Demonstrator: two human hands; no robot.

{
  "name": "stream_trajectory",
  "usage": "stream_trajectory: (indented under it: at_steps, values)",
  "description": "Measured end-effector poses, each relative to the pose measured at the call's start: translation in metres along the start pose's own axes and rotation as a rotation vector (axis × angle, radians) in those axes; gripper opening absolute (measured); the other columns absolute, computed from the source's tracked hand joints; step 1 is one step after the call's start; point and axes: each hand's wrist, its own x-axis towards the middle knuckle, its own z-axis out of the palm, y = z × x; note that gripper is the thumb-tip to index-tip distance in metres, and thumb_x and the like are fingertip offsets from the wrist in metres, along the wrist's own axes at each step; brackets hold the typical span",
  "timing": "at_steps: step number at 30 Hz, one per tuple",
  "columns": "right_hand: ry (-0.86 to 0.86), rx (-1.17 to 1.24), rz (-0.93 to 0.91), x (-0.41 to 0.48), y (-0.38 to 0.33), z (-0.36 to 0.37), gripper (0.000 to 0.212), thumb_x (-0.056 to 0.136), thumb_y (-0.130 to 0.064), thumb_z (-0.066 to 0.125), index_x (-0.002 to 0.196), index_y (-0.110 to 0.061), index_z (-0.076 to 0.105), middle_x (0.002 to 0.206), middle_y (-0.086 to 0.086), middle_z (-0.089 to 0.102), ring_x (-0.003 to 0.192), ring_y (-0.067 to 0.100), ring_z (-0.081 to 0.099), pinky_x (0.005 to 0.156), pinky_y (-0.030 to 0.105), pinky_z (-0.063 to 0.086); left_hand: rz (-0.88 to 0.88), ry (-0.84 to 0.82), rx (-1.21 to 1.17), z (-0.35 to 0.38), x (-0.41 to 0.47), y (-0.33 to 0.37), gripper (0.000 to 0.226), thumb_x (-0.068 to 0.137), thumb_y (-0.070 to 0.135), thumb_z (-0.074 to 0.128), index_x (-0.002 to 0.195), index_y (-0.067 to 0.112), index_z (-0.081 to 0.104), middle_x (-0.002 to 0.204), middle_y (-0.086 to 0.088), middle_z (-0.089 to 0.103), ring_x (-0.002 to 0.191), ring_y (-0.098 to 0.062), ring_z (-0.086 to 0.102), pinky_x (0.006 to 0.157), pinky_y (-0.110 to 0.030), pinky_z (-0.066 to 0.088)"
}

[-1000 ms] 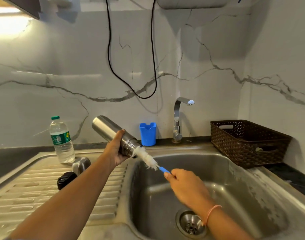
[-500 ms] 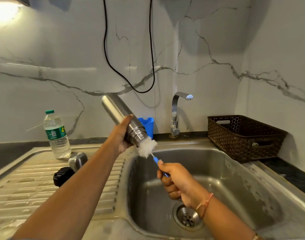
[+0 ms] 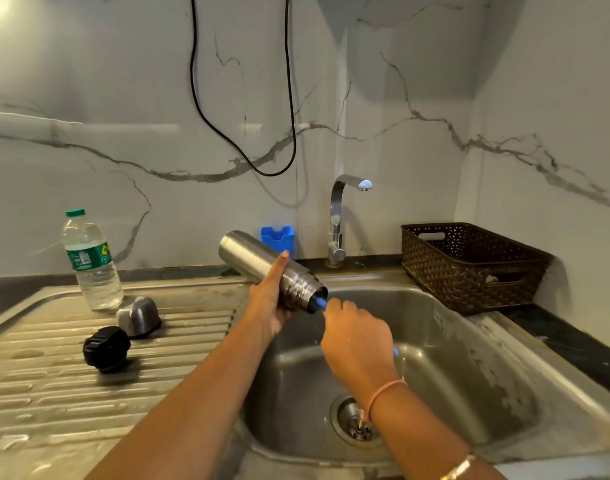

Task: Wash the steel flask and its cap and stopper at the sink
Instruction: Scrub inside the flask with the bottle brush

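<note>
Left hand [image 3: 267, 306] is gripping tilted flask [image 3: 251, 254] over sink [image 3: 470, 375] rear-left corner; right hand [image 3: 357, 337] is clutching brush handle [image 3: 320, 302] (bristles inside flask).

Cap [image 3: 138, 316] behind stopper [image 3: 106, 347] on drainboard [image 3: 47, 386], left of sink [image 3: 470, 375].

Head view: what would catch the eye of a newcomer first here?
The flask, tilted over the sink, is gripped by the left hand, while the right hand holds a brush whose blue handle enters the flask's mouth; the bristles are hidden inside. On the drainboard to the left lie the cap and the black stopper, close together.
</note>
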Motion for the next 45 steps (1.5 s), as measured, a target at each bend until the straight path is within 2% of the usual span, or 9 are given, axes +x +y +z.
stream_trajectory:
  at_steps: [8, 11, 13, 16, 22, 26, 30, 38, 45]
  values:
    - [-0.741, 1.553, 0.709, 0.012, -0.001, 0.015, 0.034, 0.101, -0.029, 0.040, 0.079, -0.008, 0.055, 0.043, -0.006, 0.031, 0.029, 0.002, 0.020, 0.029, 0.015, 0.016, -0.006, -0.033, 0.019, -0.022, 0.001, -0.002, 0.071, 0.074, 0.036, 0.075, 0.131, 0.012, 0.042, 0.117, -0.019, 0.063, 0.091, -0.028, 0.067, 0.071, -0.038, 0.058]
    - [-0.498, 0.852, 0.338, 0.008, -0.005, 0.019, 0.033, 0.100, -0.036, 0.039, 0.088, -0.010, 0.056, 0.063, 0.004, 0.052, 0.049, 0.015, 0.046, 0.050, 0.029, 0.046, 0.034, -0.006, 0.005, -0.019, 0.003, 0.002, 0.077, 0.073, 0.031, 0.078, 0.136, 0.016, 0.036, 0.116, -0.017, 0.061, 0.098, -0.030, 0.065, 0.074, -0.042, 0.057]
    - [-0.173, 0.202, 0.073, 0.005, -0.003, 0.027, 0.027, 0.096, -0.040, 0.046, 0.097, -0.015, 0.055, 0.084, 0.006, 0.061, 0.070, 0.025, 0.060, 0.060, 0.032, 0.043, 0.064, 0.033, -0.036, -0.015, 0.001, 0.004, 0.076, 0.074, 0.027, 0.077, 0.136, 0.019, 0.035, 0.114, -0.014, 0.061, 0.097, -0.029, 0.065, 0.069, -0.041, 0.057]
    - [0.065, -0.067, -0.089, 0.004, -0.008, 0.025, 0.020, 0.084, -0.033, 0.067, 0.085, -0.014, 0.060, 0.069, 0.005, 0.063, 0.056, 0.024, 0.062, 0.047, 0.025, 0.031, 0.074, 0.057, -0.125, -0.012, -0.003, 0.008, 0.075, 0.074, 0.027, 0.077, 0.135, 0.019, 0.035, 0.113, -0.014, 0.062, 0.092, -0.028, 0.066, 0.058, -0.037, 0.056]
    - [-0.865, 1.584, 0.580, 0.012, -0.012, 0.015, 0.043, 0.100, -0.038, 0.038, 0.071, -0.009, 0.053, 0.041, -0.006, 0.027, 0.029, 0.004, 0.020, 0.032, 0.015, 0.014, 0.024, -0.013, -0.108, -0.022, -0.006, 0.008, 0.076, 0.072, 0.032, 0.078, 0.134, 0.018, 0.036, 0.115, -0.017, 0.060, 0.086, -0.028, 0.067, 0.061, -0.038, 0.057]
    - [-0.453, 0.800, 0.262, 0.007, -0.015, 0.020, 0.039, 0.099, -0.040, 0.039, 0.088, -0.009, 0.059, 0.071, 0.006, 0.062, 0.059, 0.022, 0.058, 0.052, 0.029, 0.045, 0.069, 0.021, -0.072, -0.018, -0.008, 0.011, 0.080, 0.072, 0.025, 0.079, 0.136, 0.021, 0.032, 0.117, -0.017, 0.058, 0.096, -0.032, 0.064, 0.070, -0.045, 0.057]
    - [-0.022, 0.183, 0.017, 0.002, -0.020, 0.014, 0.029, 0.101, -0.033, 0.031, 0.113, -0.016, 0.051, 0.105, 0.004, 0.061, 0.095, 0.027, 0.060, 0.068, 0.034, 0.039, 0.090, 0.056, -0.150, -0.010, -0.012, 0.017, 0.075, 0.073, 0.020, 0.078, 0.132, 0.019, 0.032, 0.114, -0.015, 0.058, 0.095, -0.030, 0.064, 0.063, -0.042, 0.056]
    - [-0.613, 1.460, 0.560, 0.017, -0.033, -0.019, 0.034, 0.100, -0.032, 0.042, 0.079, -0.009, 0.057, 0.048, -0.005, 0.031, 0.034, 0.005, 0.024, 0.034, 0.017, 0.016, 0.088, 0.014, -0.077, -0.013, -0.011, 0.035, 0.080, 0.068, 0.029, 0.081, 0.133, 0.014, 0.038, 0.116, -0.019, 0.061, 0.088, -0.029, 0.067, 0.063, -0.041, 0.057]
    - [0.043, -0.016, -0.185, 0.023, -0.036, -0.019, 0.030, 0.098, -0.025, 0.036, 0.124, -0.015, 0.048, 0.108, 0.008, 0.060, 0.093, 0.025, 0.059, 0.066, 0.031, 0.038, 0.104, 0.070, -0.096, -0.014, -0.015, 0.047, 0.085, 0.063, 0.020, 0.085, 0.131, 0.008, 0.035, 0.112, -0.020, 0.062, 0.085, -0.031, 0.070, 0.061, -0.045, 0.059]
